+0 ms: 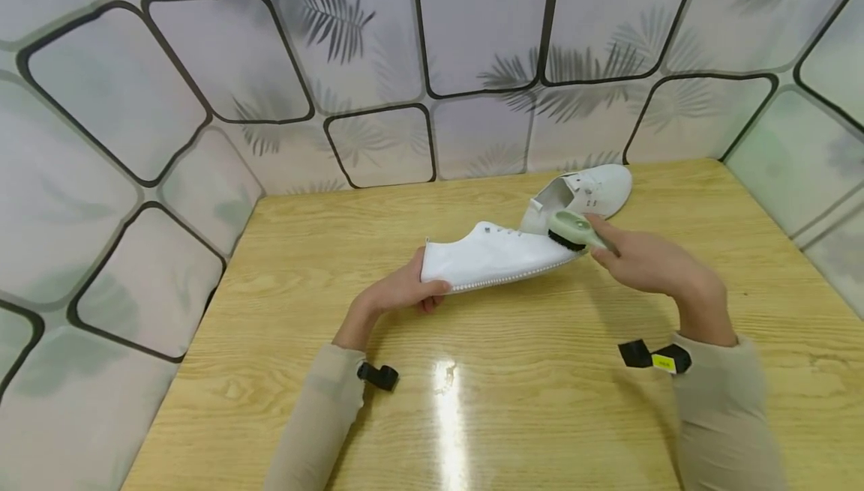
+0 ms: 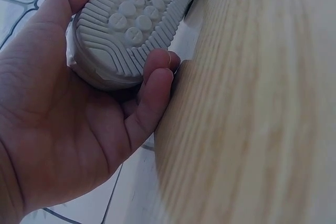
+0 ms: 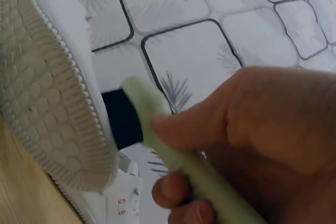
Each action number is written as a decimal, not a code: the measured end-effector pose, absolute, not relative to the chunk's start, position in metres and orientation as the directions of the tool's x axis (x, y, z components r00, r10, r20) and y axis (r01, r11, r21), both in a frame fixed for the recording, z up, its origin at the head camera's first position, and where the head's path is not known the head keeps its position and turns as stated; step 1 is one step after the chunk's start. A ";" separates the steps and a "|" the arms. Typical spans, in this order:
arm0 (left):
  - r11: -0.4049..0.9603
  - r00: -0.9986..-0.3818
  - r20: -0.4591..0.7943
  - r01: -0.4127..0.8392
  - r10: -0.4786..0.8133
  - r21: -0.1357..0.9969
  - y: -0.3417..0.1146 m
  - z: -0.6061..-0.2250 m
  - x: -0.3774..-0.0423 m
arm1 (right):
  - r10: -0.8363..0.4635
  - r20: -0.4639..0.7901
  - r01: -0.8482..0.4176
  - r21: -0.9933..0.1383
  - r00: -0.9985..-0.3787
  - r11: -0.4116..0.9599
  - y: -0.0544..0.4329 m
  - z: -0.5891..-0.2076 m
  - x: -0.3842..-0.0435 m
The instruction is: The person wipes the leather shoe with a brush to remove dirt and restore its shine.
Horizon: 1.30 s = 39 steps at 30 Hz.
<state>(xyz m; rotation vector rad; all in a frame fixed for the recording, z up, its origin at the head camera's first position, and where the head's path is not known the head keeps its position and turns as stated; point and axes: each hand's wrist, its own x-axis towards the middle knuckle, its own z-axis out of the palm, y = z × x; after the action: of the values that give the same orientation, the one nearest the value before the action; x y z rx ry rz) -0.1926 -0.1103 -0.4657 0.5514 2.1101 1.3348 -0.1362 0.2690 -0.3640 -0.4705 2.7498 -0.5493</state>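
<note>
A white shoe (image 1: 499, 257) is held tilted above the table, its toe pointing right. My left hand (image 1: 408, 285) grips it by the heel; in the left wrist view the thumb lies along one side of the ridged sole (image 2: 142, 19) and fingers curl round the other. My right hand (image 1: 637, 255) holds a pale green brush (image 1: 572, 227) by its handle. The brush's dark bristles (image 3: 123, 119) touch the upper near the toe. Behind the brush, a second white shoe (image 1: 607, 185) rests on the table, partly hidden by the brush and the first shoe.
The wooden table (image 1: 526, 401) spreads under both arms. A patterned backdrop (image 1: 479, 26) with leaf prints and dark-outlined shapes rises along its back and sides. Small black devices (image 1: 379, 376) are strapped at both wrists over beige sleeves.
</note>
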 end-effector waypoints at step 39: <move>0.460 -0.746 -0.251 0.083 0.617 0.884 -0.105 -0.459 -0.196 | -0.415 -0.275 -0.194 -0.581 -0.867 0.791 0.320 -0.377 -0.156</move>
<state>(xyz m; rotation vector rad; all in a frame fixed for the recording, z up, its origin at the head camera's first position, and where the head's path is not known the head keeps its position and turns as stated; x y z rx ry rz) -0.1959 -0.1053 -0.4588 0.5813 2.1590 1.2634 -0.1565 0.3203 -0.3772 -0.4603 2.5885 -0.7796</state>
